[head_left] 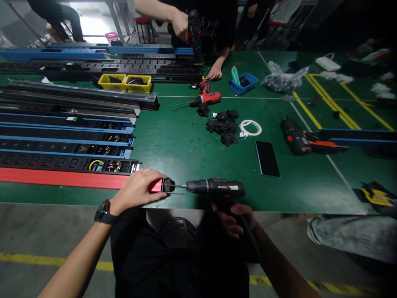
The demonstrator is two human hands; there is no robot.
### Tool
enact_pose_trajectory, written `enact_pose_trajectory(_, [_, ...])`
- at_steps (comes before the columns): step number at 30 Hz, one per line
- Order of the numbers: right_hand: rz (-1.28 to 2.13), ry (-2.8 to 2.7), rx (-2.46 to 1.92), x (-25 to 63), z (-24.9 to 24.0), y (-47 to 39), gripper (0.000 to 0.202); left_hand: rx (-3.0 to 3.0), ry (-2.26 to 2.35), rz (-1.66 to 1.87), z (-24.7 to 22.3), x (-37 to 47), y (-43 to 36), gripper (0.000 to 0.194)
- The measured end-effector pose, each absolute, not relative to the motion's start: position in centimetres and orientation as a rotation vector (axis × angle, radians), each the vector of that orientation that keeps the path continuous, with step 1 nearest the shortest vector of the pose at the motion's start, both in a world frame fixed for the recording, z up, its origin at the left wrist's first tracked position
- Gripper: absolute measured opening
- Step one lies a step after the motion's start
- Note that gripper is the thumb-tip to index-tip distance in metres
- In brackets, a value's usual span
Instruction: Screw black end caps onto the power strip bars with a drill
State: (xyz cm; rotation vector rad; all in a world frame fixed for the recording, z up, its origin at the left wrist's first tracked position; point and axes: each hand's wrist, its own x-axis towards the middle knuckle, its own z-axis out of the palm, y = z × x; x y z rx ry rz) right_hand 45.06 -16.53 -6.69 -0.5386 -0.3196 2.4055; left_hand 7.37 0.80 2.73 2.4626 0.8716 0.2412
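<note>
My left hand (141, 186) is closed around the right end of a long red rail (102, 180) near the table's front edge. Thumb and fingers lie on either side of a black end piece (168, 185) at that end. A black power drill (215, 187) lies level, with my right hand (235, 219) wrapped around its handle below the table edge. The drill's long bit (179, 186) points left and reaches the end piece; whether it sits in a screw is too small to tell. Beyond the red rail lie black strips with blue edges (65, 142).
A phone (267, 159), white cable coil (250, 128), black plug-like parts (222, 126), red drill (206, 98) and another drill (297, 136) lie on the green table (167, 140). Yellow bins (138, 84) and a blue bin (245, 84) stand farther back. Opposite, a co-worker's hand (181, 25) grips a drill.
</note>
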Motion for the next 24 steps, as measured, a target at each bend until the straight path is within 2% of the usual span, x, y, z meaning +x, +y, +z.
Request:
enact_pose_trajectory(10, [2.416, -0.337, -0.554, 44.7, -6.9, -16.9, 0.05, 2.43, 0.841, 0.164, 3.3, 7.3, 1.3, 0.047])
enact_pose_trajectory(15, [2.437, -0.418, -0.567, 45.3, -5.8, -16.1, 0.049, 2.479, 0.854, 0.176, 3.3, 7.6, 1.0, 0.057])
enact_pose_trajectory(19, [2.424, -0.435, -0.591, 45.6, -5.4, -15.6, 0.047, 2.484, 0.866, 0.178, 3.1, 7.6, 0.7, 0.051])
enact_pose_trajectory(24, [2.424, -0.368, -0.606, 45.8, -5.7, -15.5, 0.042, 2.512, 0.818, 0.154, 3.2, 6.9, 0.9, 0.055])
